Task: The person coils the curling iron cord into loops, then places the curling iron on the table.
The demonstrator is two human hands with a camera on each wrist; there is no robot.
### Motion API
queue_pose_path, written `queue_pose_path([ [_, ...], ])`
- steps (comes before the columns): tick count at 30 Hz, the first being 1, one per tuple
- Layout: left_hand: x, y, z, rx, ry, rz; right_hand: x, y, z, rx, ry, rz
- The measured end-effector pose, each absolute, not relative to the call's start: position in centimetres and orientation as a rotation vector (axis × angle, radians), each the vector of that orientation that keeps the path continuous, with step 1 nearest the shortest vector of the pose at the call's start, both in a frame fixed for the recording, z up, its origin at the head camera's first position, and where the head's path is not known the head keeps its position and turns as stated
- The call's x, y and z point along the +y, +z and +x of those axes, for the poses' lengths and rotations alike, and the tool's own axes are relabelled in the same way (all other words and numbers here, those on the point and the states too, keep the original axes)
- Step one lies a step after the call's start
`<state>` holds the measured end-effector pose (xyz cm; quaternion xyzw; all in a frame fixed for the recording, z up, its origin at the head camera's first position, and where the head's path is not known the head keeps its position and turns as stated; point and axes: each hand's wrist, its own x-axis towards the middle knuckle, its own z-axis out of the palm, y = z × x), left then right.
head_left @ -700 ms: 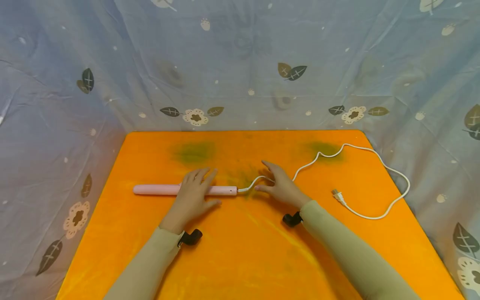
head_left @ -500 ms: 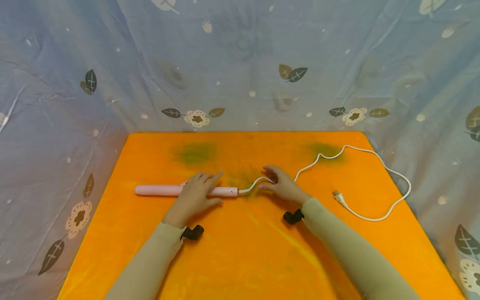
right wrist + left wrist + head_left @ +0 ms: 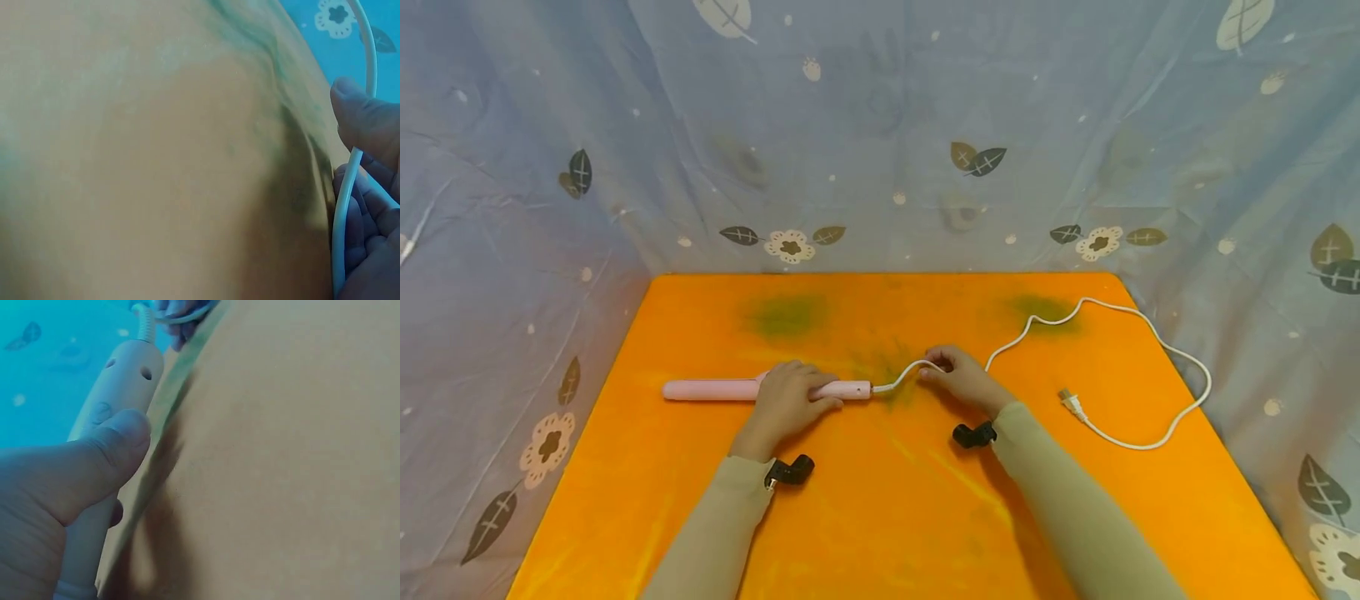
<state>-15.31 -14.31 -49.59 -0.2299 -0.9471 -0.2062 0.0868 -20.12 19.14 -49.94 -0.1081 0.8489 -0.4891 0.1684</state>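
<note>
A pink curling iron (image 3: 711,389) lies crosswise on the orange table, its rounded barrel end to the left. My left hand (image 3: 788,404) grips its handle from above, covering the middle. In the left wrist view, the thumb (image 3: 122,440) lies along the handle (image 3: 125,375), below the holed end where the cord comes out. My right hand (image 3: 966,382) holds the white cord (image 3: 895,383) a short way from the handle. The right wrist view shows the cord (image 3: 340,231) passing between thumb (image 3: 356,115) and curled fingers.
Beyond my right hand the cord (image 3: 1180,358) loops over the table's right side and ends in a two-pin plug (image 3: 1075,406). Patterned grey-blue cloth (image 3: 880,125) hangs behind the orange table (image 3: 880,500) and at both sides. Greenish patches mark the tabletop.
My left hand's fingers have closed down round the curling iron's handle from a spread pose. The right thumb and fingers have drawn together on the cord.
</note>
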Motion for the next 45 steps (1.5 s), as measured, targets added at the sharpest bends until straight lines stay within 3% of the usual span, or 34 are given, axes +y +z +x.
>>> queue_pose_path([
  [35,-13.6,-48.9,-15.7,-2.883,-0.622,-0.58,18.5,-49.1,-19.3,2.507,-1.357,-0.145],
  [45,-13.4,-48.0,-15.5,-3.022,-0.648,-0.598,17.5,-47.8,-18.7,2.912,-1.008,-0.528],
])
